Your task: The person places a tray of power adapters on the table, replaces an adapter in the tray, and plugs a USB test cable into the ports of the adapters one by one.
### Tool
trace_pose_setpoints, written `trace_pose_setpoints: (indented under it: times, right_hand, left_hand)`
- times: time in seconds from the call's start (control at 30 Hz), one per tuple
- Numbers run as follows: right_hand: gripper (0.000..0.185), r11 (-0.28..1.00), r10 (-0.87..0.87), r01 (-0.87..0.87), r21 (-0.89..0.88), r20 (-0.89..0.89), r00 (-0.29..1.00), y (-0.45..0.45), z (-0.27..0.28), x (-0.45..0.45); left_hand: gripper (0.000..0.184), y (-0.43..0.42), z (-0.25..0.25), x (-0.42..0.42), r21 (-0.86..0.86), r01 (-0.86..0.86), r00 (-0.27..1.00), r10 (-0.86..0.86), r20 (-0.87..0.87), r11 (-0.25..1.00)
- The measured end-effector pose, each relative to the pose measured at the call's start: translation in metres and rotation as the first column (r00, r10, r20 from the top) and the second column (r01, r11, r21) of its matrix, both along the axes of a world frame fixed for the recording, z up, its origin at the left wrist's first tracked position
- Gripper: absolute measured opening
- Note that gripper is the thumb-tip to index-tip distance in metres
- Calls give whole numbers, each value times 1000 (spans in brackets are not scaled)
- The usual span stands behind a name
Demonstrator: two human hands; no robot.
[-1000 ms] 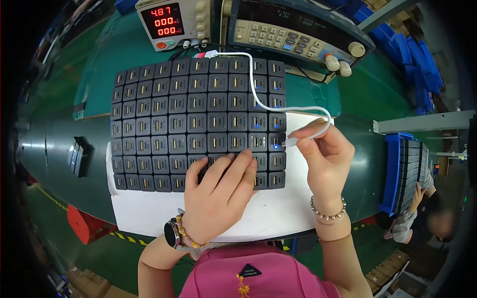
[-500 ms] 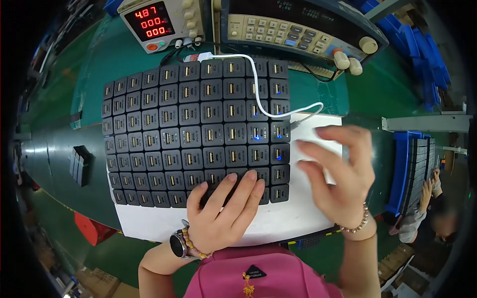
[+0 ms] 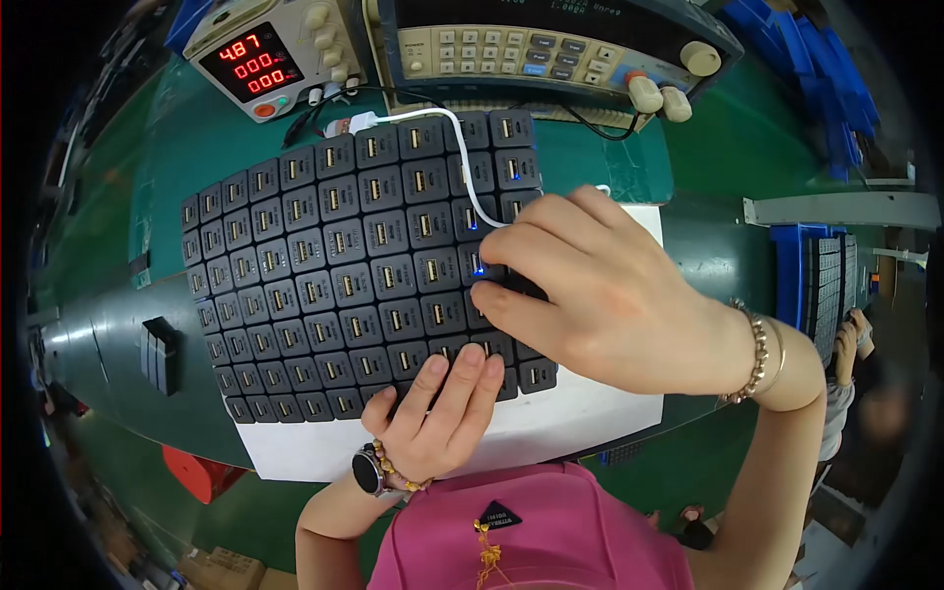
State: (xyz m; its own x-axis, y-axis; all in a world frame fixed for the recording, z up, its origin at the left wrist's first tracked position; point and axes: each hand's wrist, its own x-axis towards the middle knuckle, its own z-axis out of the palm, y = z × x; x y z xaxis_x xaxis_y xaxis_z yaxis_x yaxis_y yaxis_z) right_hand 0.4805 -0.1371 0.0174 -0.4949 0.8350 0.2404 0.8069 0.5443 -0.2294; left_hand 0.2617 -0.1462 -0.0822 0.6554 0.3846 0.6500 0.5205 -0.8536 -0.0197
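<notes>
Rows of black USB charger blocks (image 3: 379, 231) stand packed together, ports facing up, on a white sheet (image 3: 393, 452). A few at the right show small blue lights. My left hand (image 3: 433, 423) lies with fingers stretched over the block's front edge. Over the right columns is my right hand (image 3: 610, 295). Its thumb and index finger are apart, one on each side of a lit charger; the other fingers are curled, and what lies beneath them is hidden. A white cable (image 3: 462, 147) runs from a plug at the back edge and passes under this hand.
At the back stand a power supply (image 3: 285, 54) with red digits and a bench instrument (image 3: 551, 49) with keys. Loose black blocks (image 3: 157, 354) stand on the left. A person's hands (image 3: 848, 344) work beside a blue tray (image 3: 787, 265) at the far right.
My right hand has moved left from beside the charger block to over its right columns, covering part of the cable. My left hand stays on the front edge. The whole view has shifted slightly.
</notes>
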Motion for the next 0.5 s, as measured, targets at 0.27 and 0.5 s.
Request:
trace_pose_setpoints:
  times: [0.27, 0.5]
  right_hand:
    - [7, 987, 155, -158, 15, 130, 979, 7, 9, -4]
    - [10, 994, 96, -102, 36, 137, 986, 2, 4, -16]
  left_hand:
    - [15, -7, 2, -12, -140, 31, 998, -37, -43, 990]
    - [37, -4, 14, -8, -120, 30, 990, -46, -133, 992]
